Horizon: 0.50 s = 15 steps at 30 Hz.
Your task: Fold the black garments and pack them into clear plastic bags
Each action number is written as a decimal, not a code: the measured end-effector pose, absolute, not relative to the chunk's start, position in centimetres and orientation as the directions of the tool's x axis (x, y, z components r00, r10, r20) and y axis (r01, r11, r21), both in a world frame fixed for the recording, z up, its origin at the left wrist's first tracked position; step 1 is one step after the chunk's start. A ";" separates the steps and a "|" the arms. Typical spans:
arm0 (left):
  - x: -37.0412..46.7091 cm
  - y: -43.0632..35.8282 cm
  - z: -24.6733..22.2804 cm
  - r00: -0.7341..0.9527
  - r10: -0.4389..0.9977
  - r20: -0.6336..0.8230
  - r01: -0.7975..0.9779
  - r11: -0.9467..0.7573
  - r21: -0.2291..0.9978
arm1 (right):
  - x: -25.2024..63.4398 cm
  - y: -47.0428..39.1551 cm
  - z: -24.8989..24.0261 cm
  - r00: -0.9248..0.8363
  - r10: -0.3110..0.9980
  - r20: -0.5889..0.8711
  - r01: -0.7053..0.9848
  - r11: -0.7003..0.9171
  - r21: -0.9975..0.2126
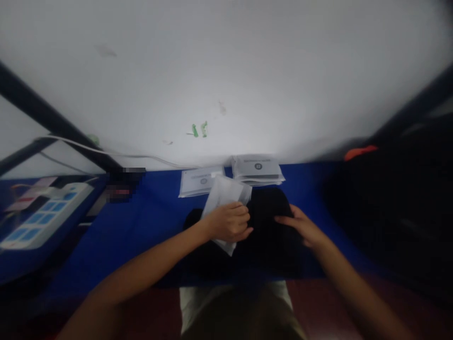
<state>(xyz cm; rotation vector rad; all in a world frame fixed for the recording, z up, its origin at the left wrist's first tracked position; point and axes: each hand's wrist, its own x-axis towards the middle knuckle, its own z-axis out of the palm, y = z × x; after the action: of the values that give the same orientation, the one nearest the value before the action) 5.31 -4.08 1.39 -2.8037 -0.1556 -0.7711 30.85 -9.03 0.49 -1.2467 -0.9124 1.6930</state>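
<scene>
My left hand (230,222) is closed on a whitish, translucent plastic bag (223,191), which hangs tilted with corners showing above and below the fist. My right hand (299,223) pinches the right edge of a soft-looking black item (269,212), its thumb on top and the other fingers mostly hidden at the far side. The black item lies in front of me, and its exact kind is too dark to make out. More black material (194,218) shows to the left, partly behind the bag and my left forearm.
Behind my hands, a flat plastic packet (194,182) and a stack of similar packets (258,167) with round dark marks lie against the white wall. A power strip (49,215) is at the left of the blue table (148,217). A large dark mass (399,212) fills the right.
</scene>
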 end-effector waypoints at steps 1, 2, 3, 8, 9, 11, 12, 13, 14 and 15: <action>5.5 -4.2 1.7 0.848 0.041 0.528 0.164 -0.968 -0.189 | 30.9 -9.0 0.5 -0.163 0.914 -0.371 -0.210 -0.399 -0.892; 5.7 -4.3 2.0 0.840 0.049 0.541 0.173 -0.968 -0.181 | 31.0 -9.0 0.6 -0.156 0.914 -0.374 -0.222 -0.401 -0.889; 5.8 -4.3 2.3 0.832 0.061 0.551 0.183 -0.968 -0.170 | 31.0 -9.0 0.7 -0.150 0.915 -0.376 -0.230 -0.402 -0.887; 6.0 -4.6 3.5 0.814 0.106 0.571 0.199 -0.975 -0.103 | 30.7 -8.6 0.9 -0.190 0.913 -0.361 -0.182 -0.394 -0.901; 6.0 -4.6 3.7 0.817 0.110 0.566 0.192 -0.978 -0.087 | 30.6 -8.4 0.9 -0.208 0.911 -0.355 -0.161 -0.390 -0.907; 6.0 -4.6 3.9 0.826 0.118 0.551 0.179 -0.982 -0.057 | 30.5 -8.1 0.9 -0.236 0.909 -0.343 -0.109 -0.376 -0.920; 6.1 -4.6 3.9 0.829 0.123 0.546 0.176 -0.983 -0.046 | 30.5 -7.9 0.9 -0.247 0.909 -0.336 -0.080 -0.365 -0.927; 6.1 -4.6 3.7 0.831 0.130 0.541 0.177 -0.984 -0.036 | 30.5 -7.8 0.9 -0.262 0.907 -0.330 -0.051 -0.355 -0.934; 6.1 -4.6 3.5 0.831 0.141 0.537 0.184 -0.983 -0.026 | 30.5 -7.7 0.9 -0.281 0.903 -0.326 -0.023 -0.346 -0.938; 6.1 -4.7 3.3 0.832 0.154 0.533 0.191 -0.981 -0.016 | 30.5 -7.7 1.0 -0.304 0.897 -0.322 0.000 -0.338 -0.941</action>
<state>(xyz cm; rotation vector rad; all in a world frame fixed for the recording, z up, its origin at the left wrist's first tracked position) 6.06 -4.67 3.26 -2.9411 -0.2773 -0.8462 30.49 -7.65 0.98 -1.2567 -1.2098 1.7191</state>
